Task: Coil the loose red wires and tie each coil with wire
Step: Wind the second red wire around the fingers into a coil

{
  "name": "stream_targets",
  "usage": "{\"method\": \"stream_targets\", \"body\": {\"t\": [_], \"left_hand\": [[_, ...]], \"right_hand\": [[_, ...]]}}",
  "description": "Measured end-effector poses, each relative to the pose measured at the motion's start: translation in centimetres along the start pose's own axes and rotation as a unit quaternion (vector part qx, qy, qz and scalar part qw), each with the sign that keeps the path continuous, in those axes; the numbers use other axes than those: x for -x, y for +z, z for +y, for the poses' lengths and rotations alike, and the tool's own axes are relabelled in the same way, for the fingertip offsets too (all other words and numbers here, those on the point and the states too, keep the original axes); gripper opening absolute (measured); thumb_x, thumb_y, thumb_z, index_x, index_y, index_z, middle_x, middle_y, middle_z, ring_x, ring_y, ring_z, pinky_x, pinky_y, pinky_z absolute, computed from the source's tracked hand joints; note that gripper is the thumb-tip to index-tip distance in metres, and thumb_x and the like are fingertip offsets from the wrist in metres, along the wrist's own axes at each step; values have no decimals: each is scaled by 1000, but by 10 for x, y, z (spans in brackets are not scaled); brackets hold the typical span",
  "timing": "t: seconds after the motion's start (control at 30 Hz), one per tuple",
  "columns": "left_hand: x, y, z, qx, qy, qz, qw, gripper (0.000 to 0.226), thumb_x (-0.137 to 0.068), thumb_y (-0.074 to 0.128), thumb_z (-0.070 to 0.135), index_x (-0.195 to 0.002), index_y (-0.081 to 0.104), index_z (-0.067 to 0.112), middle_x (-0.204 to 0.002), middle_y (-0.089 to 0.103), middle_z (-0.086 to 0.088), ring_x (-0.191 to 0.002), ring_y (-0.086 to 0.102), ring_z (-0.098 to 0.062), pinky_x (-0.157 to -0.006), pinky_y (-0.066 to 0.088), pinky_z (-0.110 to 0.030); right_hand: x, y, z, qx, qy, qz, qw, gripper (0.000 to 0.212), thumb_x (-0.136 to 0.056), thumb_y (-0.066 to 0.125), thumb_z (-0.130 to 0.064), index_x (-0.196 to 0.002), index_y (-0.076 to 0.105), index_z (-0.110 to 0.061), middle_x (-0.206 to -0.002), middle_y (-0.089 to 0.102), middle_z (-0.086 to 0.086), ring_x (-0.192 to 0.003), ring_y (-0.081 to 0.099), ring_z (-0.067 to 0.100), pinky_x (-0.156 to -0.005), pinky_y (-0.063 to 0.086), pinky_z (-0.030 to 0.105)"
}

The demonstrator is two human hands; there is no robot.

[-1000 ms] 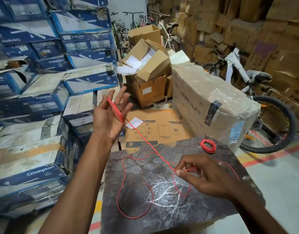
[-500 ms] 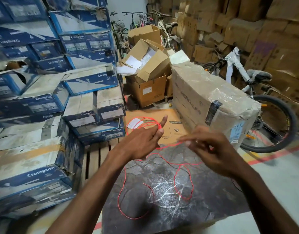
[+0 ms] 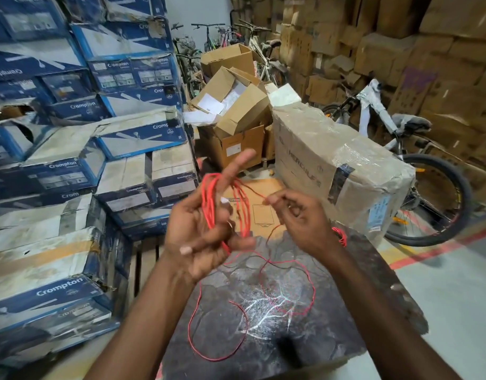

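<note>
around the gripping left fingers (image 3: 236, 167) loops red wire (image 3: 208, 198), right fingers (image 3: 280, 198) pinching it.

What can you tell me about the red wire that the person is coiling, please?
The red wire is thin and looks plastic-insulated. Several loops of it hang around the fingers of the raised left hand, which grips them. The right hand pinches one strand beside the loops. The rest trails down in slack curves onto the dark slab, where its free end lies loose.
</note>
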State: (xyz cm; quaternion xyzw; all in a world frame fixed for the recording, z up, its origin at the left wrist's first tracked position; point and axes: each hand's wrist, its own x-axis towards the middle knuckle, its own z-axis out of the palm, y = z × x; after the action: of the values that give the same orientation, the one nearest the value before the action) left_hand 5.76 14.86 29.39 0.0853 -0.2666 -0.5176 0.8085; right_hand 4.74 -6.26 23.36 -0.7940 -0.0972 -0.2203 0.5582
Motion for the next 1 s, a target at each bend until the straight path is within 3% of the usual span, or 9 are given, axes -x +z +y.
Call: {"method": "stream_targets", "body": {"t": [0.17,0.23,0.33,0.5,0.63,0.73,0.83,0.93,1.0], "left_hand": [[9,-8,37,2,104,97,990,59,-109,14,50,-162,15,24,-143,57,-21,-41,46,-13,-104,45,-61],[9,-7,52,-71,162,167,970,58,-110,18,47,-160,24,19,-157,44,-15,-79,71,-25,-95,54,-61],[0,0,61,-155,219,260,928,53,-109,24,45,-155,32,21,-160,35,-20,-129,54,-49,-84,60,-57],[-16,-2,63,-295,260,386,835,49,-106,25,55,-154,31,47,-160,37,-6,-129,57,-43,-91,56,-58],[-11,-19,60,-694,105,427,571,48,-101,19,66,-149,12,66,-142,46,24,-129,51,-19,-115,35,-58],[-4,-38,50,-842,-75,344,409,56,-103,13,58,-158,7,48,-151,48,4,-105,70,-11,-118,23,-42],[13,-52,42,-794,-217,336,458,74,-95,18,73,-160,17,38,-125,69,3,-103,73,-24,-105,45,-42],[22,-46,26,-674,-312,298,600,58,-101,19,65,-156,17,46,-103,79,-5,-53,62,-37,-67,54,-21],[24,-38,15,-562,-321,254,719,51,-107,20,53,-155,30,39,-86,78,-18,-34,43,-27,-52,49,-26]], "right_hand": [[40,21,38,37,69,-64,995,47,-104,44,-56,-75,63,-24,-52,41,-11,-50,38,7,-53,31,32],[61,29,50,-5,112,-88,990,49,-103,41,-58,-76,59,-22,-52,41,-9,-49,40,9,-52,34,29],[91,41,64,-115,184,-115,969,47,-105,42,-48,-87,48,-5,-54,42,-1,-46,43,13,-49,39,26],[121,42,72,-107,215,-198,950,26,-109,42,-33,-90,46,-16,-67,42,4,-59,43,15,-60,42,34],[106,22,42,98,74,-262,957,23,-107,48,-42,-109,68,-31,-77,61,-7,-61,46,3,-61,39,25],[81,-1,13,127,18,-256,958,25,-103,54,-47,-117,72,-36,-74,67,-6,-55,48,6,-54,37,24],[54,-27,-2,54,-14,-160,986,29,-95,65,-52,-99,79,-27,-60,59,1,-50,42,8,-52,33,17],[26,-44,-8,-6,-35,-69,997,26,-88,74,-48,-87,78,-22,-56,47,23,-48,35,23,-46,27,28],[10,-44,-10,-22,-26,-28,999,17,-85,79,-42,-85,77,-25,-65,52,31,-54,40,38,-49,31,41]]}}
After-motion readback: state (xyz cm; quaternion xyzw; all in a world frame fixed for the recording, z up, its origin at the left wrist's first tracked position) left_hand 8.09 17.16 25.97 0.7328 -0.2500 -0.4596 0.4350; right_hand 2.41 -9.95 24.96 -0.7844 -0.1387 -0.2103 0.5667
